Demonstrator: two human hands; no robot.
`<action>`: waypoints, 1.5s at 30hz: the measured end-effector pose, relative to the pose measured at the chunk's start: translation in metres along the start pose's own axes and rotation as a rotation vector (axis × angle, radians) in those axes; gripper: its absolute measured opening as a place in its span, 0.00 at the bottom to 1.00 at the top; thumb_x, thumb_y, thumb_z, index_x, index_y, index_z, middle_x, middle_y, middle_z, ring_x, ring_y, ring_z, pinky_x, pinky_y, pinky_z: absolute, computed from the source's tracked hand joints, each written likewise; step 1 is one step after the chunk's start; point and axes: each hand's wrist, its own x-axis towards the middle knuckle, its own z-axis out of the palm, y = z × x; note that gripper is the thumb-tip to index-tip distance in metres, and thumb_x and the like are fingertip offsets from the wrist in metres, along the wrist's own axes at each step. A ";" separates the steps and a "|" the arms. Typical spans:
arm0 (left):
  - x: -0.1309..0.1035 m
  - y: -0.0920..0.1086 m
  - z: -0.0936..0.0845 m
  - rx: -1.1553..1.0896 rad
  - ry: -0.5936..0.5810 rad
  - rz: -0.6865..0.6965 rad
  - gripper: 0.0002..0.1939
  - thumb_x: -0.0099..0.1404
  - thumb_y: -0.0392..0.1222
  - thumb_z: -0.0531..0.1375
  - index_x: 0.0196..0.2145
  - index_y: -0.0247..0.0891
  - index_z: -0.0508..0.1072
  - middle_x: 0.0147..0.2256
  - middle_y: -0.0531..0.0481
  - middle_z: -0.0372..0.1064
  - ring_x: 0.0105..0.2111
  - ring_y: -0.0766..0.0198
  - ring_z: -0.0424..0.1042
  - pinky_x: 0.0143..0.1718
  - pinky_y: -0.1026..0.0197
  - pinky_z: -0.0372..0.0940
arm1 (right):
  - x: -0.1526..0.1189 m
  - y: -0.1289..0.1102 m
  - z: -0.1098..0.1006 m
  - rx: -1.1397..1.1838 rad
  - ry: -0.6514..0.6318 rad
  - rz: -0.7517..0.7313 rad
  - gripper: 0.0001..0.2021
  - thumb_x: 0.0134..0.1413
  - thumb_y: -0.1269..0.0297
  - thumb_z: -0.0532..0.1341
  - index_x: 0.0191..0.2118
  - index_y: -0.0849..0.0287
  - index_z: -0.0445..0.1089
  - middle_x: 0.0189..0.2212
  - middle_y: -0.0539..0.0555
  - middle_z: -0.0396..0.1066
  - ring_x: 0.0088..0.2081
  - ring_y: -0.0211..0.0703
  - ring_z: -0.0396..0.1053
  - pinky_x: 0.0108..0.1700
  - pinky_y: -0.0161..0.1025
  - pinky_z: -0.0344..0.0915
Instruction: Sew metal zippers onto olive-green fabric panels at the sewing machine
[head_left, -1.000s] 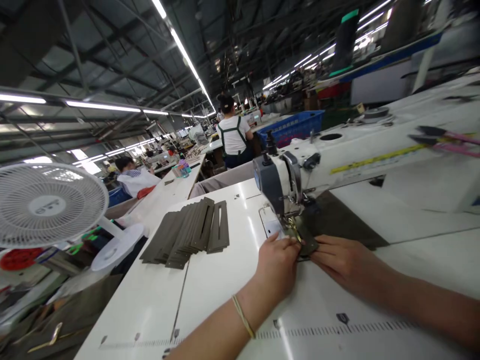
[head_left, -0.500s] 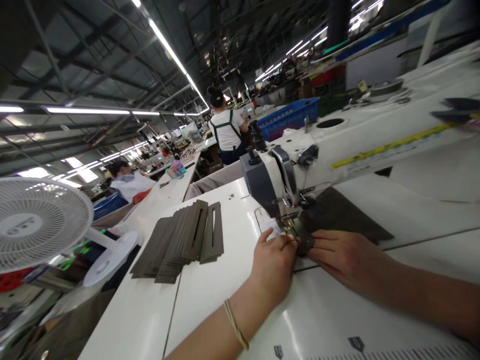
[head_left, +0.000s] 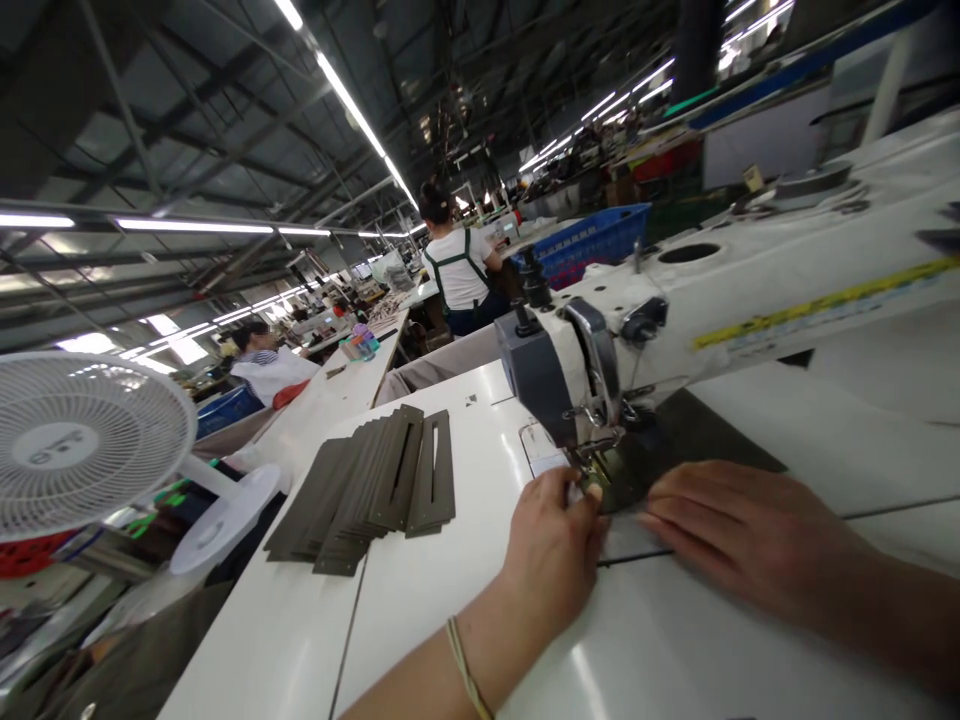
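Observation:
A dark olive fabric piece (head_left: 697, 440) lies flat under the needle area of a white and grey sewing machine (head_left: 536, 370). My left hand (head_left: 555, 540) is just in front of the presser foot, its thumb and index finger pinched together at the near left edge of the fabric; whatever is between them is too small to name. My right hand (head_left: 727, 515), slightly blurred, rests with its fingers extended at the near edge of the fabric, to the right of the needle. Left of the machine sits a fanned stack of olive pieces with slots (head_left: 360, 490).
A white fan (head_left: 90, 445) stands at the left. Behind the machine are a blue crate (head_left: 592, 240) and a person in a white shirt (head_left: 457, 270). Another person (head_left: 262, 365) sits farther left. A yellow measuring tape (head_left: 825, 305) runs along the machine arm.
My right hand has shifted right along the fabric, away from my left hand. My left fingers have curled inward near the presser foot. The view has moved slightly.

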 end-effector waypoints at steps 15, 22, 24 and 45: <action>0.007 -0.018 0.007 0.040 0.028 0.218 0.08 0.70 0.33 0.55 0.38 0.36 0.74 0.40 0.44 0.78 0.44 0.59 0.77 0.62 0.48 0.59 | -0.006 0.023 0.023 0.003 -0.147 -0.066 0.18 0.58 0.81 0.50 0.45 0.64 0.74 0.44 0.60 0.77 0.42 0.44 0.77 0.46 0.38 0.74; 0.014 -0.024 0.013 0.036 -0.014 0.165 0.06 0.69 0.33 0.57 0.37 0.36 0.74 0.41 0.44 0.78 0.46 0.58 0.76 0.57 0.51 0.65 | 0.007 0.027 0.024 -0.026 -0.167 -0.059 0.18 0.60 0.79 0.47 0.39 0.60 0.74 0.38 0.57 0.79 0.33 0.45 0.78 0.33 0.37 0.75; 0.015 -0.023 0.012 0.038 -0.044 0.143 0.06 0.69 0.33 0.57 0.37 0.37 0.74 0.41 0.44 0.78 0.47 0.58 0.76 0.56 0.51 0.65 | 0.010 0.026 0.022 -0.028 -0.159 -0.078 0.18 0.60 0.79 0.47 0.39 0.60 0.73 0.37 0.56 0.79 0.32 0.44 0.78 0.33 0.36 0.74; 0.019 -0.027 0.015 0.061 -0.095 0.112 0.05 0.68 0.32 0.59 0.35 0.37 0.74 0.39 0.46 0.78 0.44 0.60 0.76 0.56 0.52 0.64 | 0.004 0.033 0.034 -0.016 -0.093 -0.069 0.18 0.62 0.78 0.47 0.41 0.60 0.73 0.37 0.56 0.78 0.33 0.42 0.77 0.34 0.35 0.73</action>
